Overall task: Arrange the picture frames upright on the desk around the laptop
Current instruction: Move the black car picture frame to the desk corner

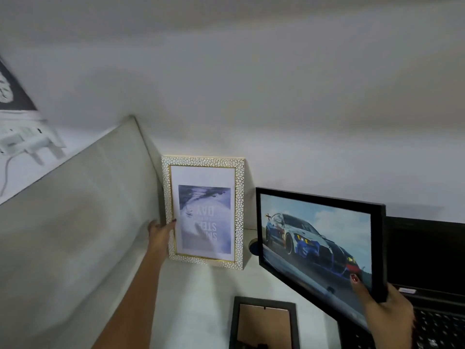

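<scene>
The left arm stretches forward, bare to the elbow, its left hand point(161, 231) closed on the edge of the white and gold frame point(204, 212), thumb across the front. The right hand point(385, 307) sits low and nearer, its grip clamping a corner of the black car frame point(319, 248), thumb on the glass.

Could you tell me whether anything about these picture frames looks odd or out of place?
Yes. The white-and-gold frame, held upright by the left hand in the desk corner, is upside down: its printed text reads inverted. A dark frame also lies face down on the desk.
</scene>
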{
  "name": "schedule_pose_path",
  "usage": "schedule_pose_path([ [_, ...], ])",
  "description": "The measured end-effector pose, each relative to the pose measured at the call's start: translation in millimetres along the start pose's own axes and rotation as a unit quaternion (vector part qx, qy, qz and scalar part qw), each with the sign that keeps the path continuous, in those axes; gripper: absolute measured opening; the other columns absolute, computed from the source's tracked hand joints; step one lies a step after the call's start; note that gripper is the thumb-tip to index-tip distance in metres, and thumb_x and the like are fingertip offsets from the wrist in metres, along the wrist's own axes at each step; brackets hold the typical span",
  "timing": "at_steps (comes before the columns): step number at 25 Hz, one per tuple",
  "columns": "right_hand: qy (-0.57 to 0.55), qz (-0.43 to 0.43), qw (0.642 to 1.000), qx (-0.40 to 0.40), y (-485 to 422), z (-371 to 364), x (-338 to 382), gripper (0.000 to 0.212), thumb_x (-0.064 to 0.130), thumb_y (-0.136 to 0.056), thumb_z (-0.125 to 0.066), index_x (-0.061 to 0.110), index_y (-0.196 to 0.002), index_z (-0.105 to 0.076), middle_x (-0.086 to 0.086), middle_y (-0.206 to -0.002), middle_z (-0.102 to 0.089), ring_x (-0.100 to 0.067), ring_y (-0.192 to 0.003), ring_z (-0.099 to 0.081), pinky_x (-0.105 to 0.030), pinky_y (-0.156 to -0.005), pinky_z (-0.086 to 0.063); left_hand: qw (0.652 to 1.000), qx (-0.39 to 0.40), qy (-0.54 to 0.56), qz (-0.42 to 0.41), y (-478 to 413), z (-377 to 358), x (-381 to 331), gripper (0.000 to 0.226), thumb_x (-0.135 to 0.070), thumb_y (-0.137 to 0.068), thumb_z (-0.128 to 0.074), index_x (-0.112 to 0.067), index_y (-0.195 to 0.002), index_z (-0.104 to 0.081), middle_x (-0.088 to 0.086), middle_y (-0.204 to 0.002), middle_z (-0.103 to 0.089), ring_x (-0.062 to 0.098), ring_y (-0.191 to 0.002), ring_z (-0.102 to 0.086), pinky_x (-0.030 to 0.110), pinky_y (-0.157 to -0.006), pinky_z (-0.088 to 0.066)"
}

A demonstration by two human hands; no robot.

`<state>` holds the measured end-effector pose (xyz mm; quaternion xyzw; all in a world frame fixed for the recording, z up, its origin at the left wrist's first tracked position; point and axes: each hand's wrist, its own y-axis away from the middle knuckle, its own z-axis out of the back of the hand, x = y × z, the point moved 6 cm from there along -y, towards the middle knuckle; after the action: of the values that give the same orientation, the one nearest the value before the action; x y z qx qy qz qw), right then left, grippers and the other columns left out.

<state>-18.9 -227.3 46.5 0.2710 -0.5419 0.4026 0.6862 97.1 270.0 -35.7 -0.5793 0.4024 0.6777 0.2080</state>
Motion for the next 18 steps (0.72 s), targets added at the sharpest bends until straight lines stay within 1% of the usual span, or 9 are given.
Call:
schedule_pose_path([
  [1, -0.006, -0.006, 1.0, -0.004, -6, -6, -5, 0.021, 0.002, -0.071, -0.072, -0.005, -0.09, -0.068, -0.021, -0.087, -0.067, 0.012, -0.069, -0.06, -0.003, -0.07, -0.04, 0.999, 0.01, -0.035, 0.003, -34, 1, 10, 0.094, -0.038, -0.053, -0.08, 0.001, -0.128, -0.038, 0.024, -0.13, -0.052, 0.039, -0.113, -0.055, 0.053, -0.098, -0.044],
  [3, -0.012, -0.011, 1.0, 0.009, -16, -20, -14, 0.01, -0.002, -0.07, -0.072, 0.004, -0.077, -0.069, -0.015, -0.08, -0.065, 0.024, -0.055, -0.051, 0.007, -0.058, -0.036, 0.998, 0.018, -0.065, 0.003, -44, -10, -1, 0.078, -0.04, -0.059, -0.079, 0.0, -0.119, -0.05, 0.021, -0.119, -0.06, 0.037, -0.105, -0.06, 0.049, -0.093, -0.048],
  [5, -0.026, -0.008, 0.999, 0.03, -25, -37, -25, 0.027, -0.001, -0.068, -0.072, 0.024, -0.063, -0.067, -0.006, -0.067, -0.07, 0.019, -0.056, -0.055, 0.004, -0.057, -0.04, 0.997, 0.034, -0.072, -0.022, -26, -26, -28, 0.052, -0.028, -0.074, -0.071, 0.0, -0.114, -0.056, 0.016, -0.109, -0.063, 0.032, -0.096, -0.061, 0.041, -0.085, -0.049],
  [7, -0.044, -0.009, 0.998, 0.053, -34, -53, -30, 0.03, -0.002, -0.069, -0.071, 0.026, -0.062, -0.064, 0.006, -0.056, -0.068, 0.01, -0.056, -0.06, 0.0, -0.055, -0.043, 0.994, 0.001, -0.082, -0.075, -21, -31, -33, 0.037, -0.022, -0.082, -0.063, 0.004, -0.107, -0.058, 0.016, -0.101, -0.062, 0.027, -0.089, -0.058, 0.03, -0.073, -0.047],
  [9, -0.046, 0.007, 0.996, 0.072, -48, -71, -34, 0.026, -0.005, -0.07, -0.068, 0.02, -0.069, -0.061, 0.005, -0.066, -0.063, 0.004, -0.061, -0.062, -0.001, -0.055, -0.044, 0.989, -0.046, -0.072, -0.12, -11, -25, -27, 0.033, -0.023, -0.089, -0.053, 0.007, -0.103, -0.057, 0.017, -0.096, -0.059, 0.023, -0.088, -0.054, 0.022, -0.064, -0.042],
  [12, -0.039, 0.034, 0.994, 0.098, -65, -102, -45, 0.024, -0.002, -0.072, -0.069, 0.014, -0.087, -0.059, 0.006, -0.08, -0.062, 0.01, -0.071, -0.062, -0.004, -0.063, -0.047, 0.996, -0.034, 0.002, -0.084, -6, -11, -2, 0.035, -0.029, -0.094, -0.04, -0.005, -0.116, -0.053, 0.012, -0.118, -0.055, 0.023, -0.105, -0.051, 0.032, -0.087, -0.04],
  [14, -0.031, 0.032, 0.993, 0.112, -73, -130, -57, 0.026, 0.003, -0.072, -0.07, 0.014, -0.092, -0.057, 0.008, -0.083, -0.061, 0.002, -0.074, -0.063, -0.012, -0.069, -0.05, 0.997, 0.002, 0.067, -0.046, 2, 0, 15, 0.032, -0.039, -0.091, -0.041, -0.02, -0.113, -0.056, 0.014, -0.126, -0.057, 0.018, -0.107, -0.056, 0.033, -0.095, -0.042],
  [16, -0.044, 0.002, 0.99, 0.135, -80, -163, -72, 0.027, 0.004, -0.072, -0.071, 0.012, -0.094, -0.059, 0.009, -0.082, -0.063, -0.005, -0.076, -0.062, -0.018, -0.07, -0.051, 0.998, -0.012, 0.06, -0.022, 11, 15, 26, 0.044, -0.068, -0.075, -0.047, -0.029, -0.089, -0.061, -0.011, -0.096, -0.07, -0.009, -0.078, -0.062, 0.01, -0.074, -0.047],
  [18, -0.076, -0.036, 0.983, 0.165, -87, -195, -86, 0.028, 0.002, -0.072, -0.071, 0.009, -0.097, -0.061, 0.013, -0.077, -0.067, -0.001, -0.073, -0.064, -0.012, -0.068, -0.051, 0.995, -0.007, 0.091, -0.031, 20, 23, 30, 0.046, -0.073, -0.061, -0.056, -0.032, -0.079, -0.065, -0.023, -0.072, -0.07, -0.012, -0.065, -0.062, 0.006, -0.06, -0.047],
])
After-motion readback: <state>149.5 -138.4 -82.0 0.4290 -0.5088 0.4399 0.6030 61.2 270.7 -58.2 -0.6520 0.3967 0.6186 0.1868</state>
